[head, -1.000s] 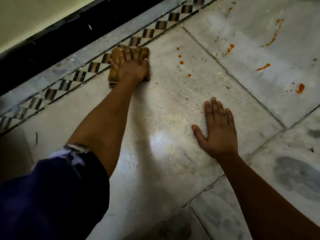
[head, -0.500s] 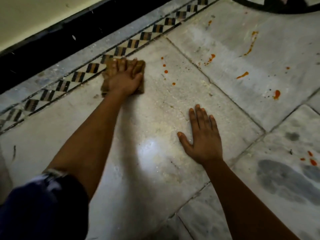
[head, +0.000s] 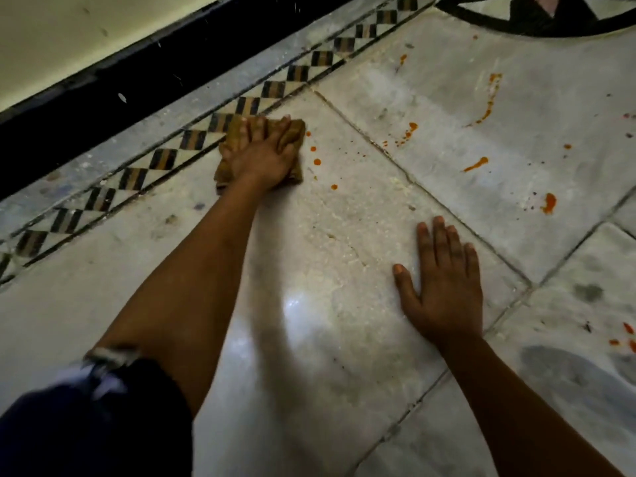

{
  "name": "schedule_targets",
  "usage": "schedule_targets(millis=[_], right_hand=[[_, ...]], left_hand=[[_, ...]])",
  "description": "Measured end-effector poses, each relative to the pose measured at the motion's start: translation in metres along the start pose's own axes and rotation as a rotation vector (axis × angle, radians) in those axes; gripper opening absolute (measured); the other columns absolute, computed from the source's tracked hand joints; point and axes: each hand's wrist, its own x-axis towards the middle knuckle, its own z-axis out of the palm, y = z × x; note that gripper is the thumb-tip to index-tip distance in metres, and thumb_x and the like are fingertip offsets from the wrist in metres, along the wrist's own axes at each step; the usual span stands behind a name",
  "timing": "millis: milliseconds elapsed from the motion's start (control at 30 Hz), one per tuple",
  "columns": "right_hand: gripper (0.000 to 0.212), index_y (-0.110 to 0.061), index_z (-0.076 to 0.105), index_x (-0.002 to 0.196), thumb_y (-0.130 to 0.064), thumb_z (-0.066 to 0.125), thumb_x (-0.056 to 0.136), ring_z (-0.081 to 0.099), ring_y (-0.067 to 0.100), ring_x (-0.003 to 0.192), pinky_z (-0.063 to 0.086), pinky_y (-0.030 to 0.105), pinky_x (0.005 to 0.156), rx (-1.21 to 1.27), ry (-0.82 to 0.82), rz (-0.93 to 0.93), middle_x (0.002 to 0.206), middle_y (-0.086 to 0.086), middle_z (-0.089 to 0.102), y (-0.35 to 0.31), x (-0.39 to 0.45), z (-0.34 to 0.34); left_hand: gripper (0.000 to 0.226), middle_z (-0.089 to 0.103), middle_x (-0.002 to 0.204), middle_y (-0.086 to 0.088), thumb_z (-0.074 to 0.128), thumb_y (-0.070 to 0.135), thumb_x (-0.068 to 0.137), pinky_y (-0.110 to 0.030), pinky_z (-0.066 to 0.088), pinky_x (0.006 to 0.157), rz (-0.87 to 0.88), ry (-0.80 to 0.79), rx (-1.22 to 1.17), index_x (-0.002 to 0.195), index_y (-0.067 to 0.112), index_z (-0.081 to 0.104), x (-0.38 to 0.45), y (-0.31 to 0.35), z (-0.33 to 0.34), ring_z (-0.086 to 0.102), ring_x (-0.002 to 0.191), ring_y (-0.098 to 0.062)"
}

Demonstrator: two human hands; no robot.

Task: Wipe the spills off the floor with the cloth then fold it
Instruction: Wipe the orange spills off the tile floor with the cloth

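Since the earlier frame the left hand has slid the brown cloth rightward along the checkered border strip, closer to the small orange drops. It presses the cloth flat on the marble floor with fingers spread over it. The right hand stays palm-down on the floor, fingers straight and holding nothing, while larger orange spills lie on the slab beyond it.
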Motion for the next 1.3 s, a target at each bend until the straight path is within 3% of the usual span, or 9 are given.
schedule_targets(millis=[200,333,433,567,800,867,1033,1200,1300], right_hand=[[0.072,-0.013,0.024,0.149,-0.053,0.026,0.089,0.018,0.026,0.143,0.011,0.043,0.116,0.013,-0.025,0.023,0.156,0.011,0.020,-0.002,0.001,-0.005],[0.071,-0.012,0.026,0.148,-0.052,0.028,0.089,0.019,0.027,0.143,0.011,0.043,0.115,0.017,-0.050,0.043,0.155,0.012,0.021,-0.004,0.000,-0.009],[0.071,-0.012,0.027,0.148,-0.051,0.030,0.089,0.020,0.027,0.143,0.012,0.044,0.115,0.016,-0.056,0.056,0.155,0.013,0.022,-0.003,0.001,-0.009],[0.071,-0.012,0.026,0.148,-0.051,0.032,0.088,0.019,0.027,0.143,0.012,0.044,0.115,0.006,-0.054,0.056,0.155,0.012,0.021,-0.004,0.001,-0.008],[0.072,-0.012,0.023,0.149,-0.051,0.031,0.088,0.017,0.027,0.144,0.012,0.045,0.115,0.027,-0.077,0.060,0.156,0.012,0.018,-0.004,0.001,-0.010],[0.072,-0.012,0.023,0.149,-0.051,0.032,0.088,0.016,0.026,0.144,0.012,0.045,0.115,0.034,-0.074,0.062,0.156,0.012,0.018,-0.004,0.001,-0.010],[0.072,-0.012,0.025,0.148,-0.050,0.033,0.088,0.017,0.027,0.143,0.012,0.046,0.115,0.036,-0.065,0.059,0.155,0.013,0.019,-0.006,0.000,-0.008],[0.072,-0.011,0.027,0.147,-0.050,0.034,0.087,0.018,0.027,0.143,0.012,0.046,0.115,0.042,-0.070,0.057,0.155,0.013,0.021,-0.004,0.001,-0.010],[0.072,-0.012,0.026,0.148,-0.050,0.033,0.087,0.017,0.027,0.144,0.011,0.046,0.115,0.059,-0.063,0.061,0.155,0.013,0.019,-0.004,0.001,-0.009]], left_hand=[[0.051,-0.005,0.160,0.003,0.022,0.048,0.099,-0.059,-0.009,0.111,0.181,-0.100,0.027,0.147,0.043,0.008,0.016,0.061,0.002,-0.008,0.146,-0.024],[0.061,-0.005,0.160,0.002,0.017,0.057,0.091,-0.055,-0.009,0.111,0.381,-0.051,0.155,0.148,0.040,0.001,-0.041,0.030,0.015,-0.009,0.146,-0.021],[0.059,-0.004,0.160,0.002,0.016,0.056,0.093,-0.057,-0.008,0.111,0.270,-0.025,0.146,0.148,0.040,0.003,-0.025,0.019,0.012,-0.009,0.146,-0.022],[0.056,-0.006,0.160,-0.001,0.020,0.049,0.098,-0.061,-0.008,0.112,0.036,-0.039,0.075,0.149,0.036,0.002,0.022,0.068,0.010,-0.010,0.146,-0.027],[0.059,0.009,0.159,0.007,0.018,0.051,0.088,-0.057,-0.003,0.112,0.515,-0.080,0.123,0.146,0.040,0.021,-0.068,0.072,0.025,0.000,0.147,-0.021],[0.060,0.009,0.159,0.008,0.016,0.052,0.087,-0.060,-0.002,0.112,0.512,-0.083,0.167,0.146,0.041,0.021,-0.044,0.067,0.021,0.000,0.147,-0.020],[0.053,0.001,0.160,0.003,0.024,0.046,0.097,-0.061,-0.006,0.111,0.184,-0.025,0.088,0.149,0.035,0.016,-0.014,0.105,0.028,-0.006,0.146,-0.024],[0.061,0.003,0.160,0.006,0.009,0.058,0.087,-0.057,-0.004,0.112,0.546,-0.061,0.190,0.146,0.044,0.010,-0.074,0.085,0.041,-0.002,0.147,-0.021],[0.059,0.002,0.160,0.004,0.011,0.058,0.090,-0.058,-0.003,0.112,0.447,-0.022,0.204,0.147,0.043,0.008,-0.035,0.080,0.036,-0.004,0.147,-0.022]])
